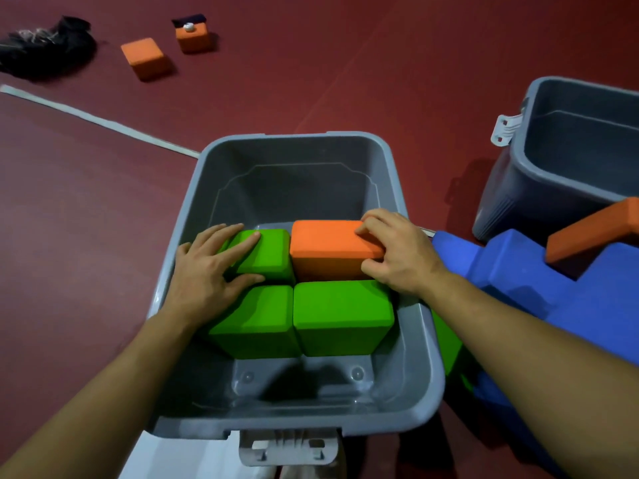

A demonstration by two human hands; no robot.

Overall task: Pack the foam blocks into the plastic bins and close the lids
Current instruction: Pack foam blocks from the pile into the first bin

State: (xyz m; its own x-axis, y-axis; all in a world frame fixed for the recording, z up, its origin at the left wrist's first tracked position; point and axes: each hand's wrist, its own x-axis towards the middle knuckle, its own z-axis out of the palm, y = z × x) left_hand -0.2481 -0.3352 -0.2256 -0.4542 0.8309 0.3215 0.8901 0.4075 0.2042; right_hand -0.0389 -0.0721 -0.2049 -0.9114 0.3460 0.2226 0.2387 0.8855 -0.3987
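Observation:
A grey plastic bin (408, 402) stands open in front of me. Inside it sit three green foam blocks (342, 314) and one orange foam block (328, 247) in a two-by-two group. My left hand (207, 267) lies flat, fingers spread, on the far-left green block (268, 257). My right hand (397, 250) grips the right end of the orange block, fingers over its top and thumb on its side. The bin's far half is bare.
A second open grey bin (518, 188) stands at the right. Blue foam pieces (539, 271) lie beside it with an orange block (594, 229) on them. Two orange blocks (143, 57) and a dark cloth (45, 50) lie far left on the red floor.

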